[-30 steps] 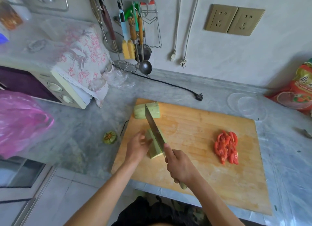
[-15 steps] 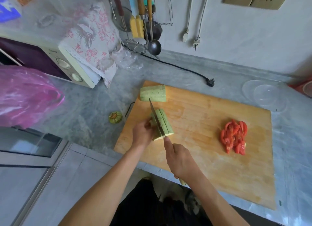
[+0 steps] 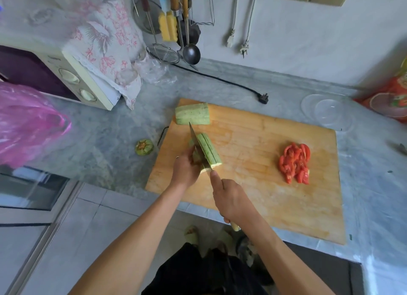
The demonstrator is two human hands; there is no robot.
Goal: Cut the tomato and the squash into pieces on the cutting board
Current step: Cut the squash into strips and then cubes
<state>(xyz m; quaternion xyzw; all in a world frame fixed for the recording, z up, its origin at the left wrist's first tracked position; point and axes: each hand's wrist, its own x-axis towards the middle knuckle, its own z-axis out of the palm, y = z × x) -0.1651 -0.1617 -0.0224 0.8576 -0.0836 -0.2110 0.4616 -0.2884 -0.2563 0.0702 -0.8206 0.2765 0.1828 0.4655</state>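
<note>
A wooden cutting board (image 3: pixel 253 184) lies on the grey counter. On its left part rests a pale green squash piece (image 3: pixel 210 150), split lengthwise. My left hand (image 3: pixel 185 170) presses the left portion of that piece. My right hand (image 3: pixel 231 197) grips the knife (image 3: pixel 198 144), whose blade stands in the squash along its length. A second squash chunk (image 3: pixel 192 114) sits at the board's far left corner. A heap of red tomato slices (image 3: pixel 295 162) lies on the right part of the board.
The squash stem end (image 3: pixel 144 147) lies on the counter left of the board. A microwave (image 3: pixel 66 78) under a floral cloth and a pink plastic bag (image 3: pixel 24 120) stand at left. Clear lids (image 3: pixel 326 112) and a black plug (image 3: pixel 263 97) lie behind the board. Utensils (image 3: pixel 176 23) hang on the wall.
The knife came down into the squash piece and has split it lengthwise. My left hand has stayed on the left portion. The camera has tilted downward.
</note>
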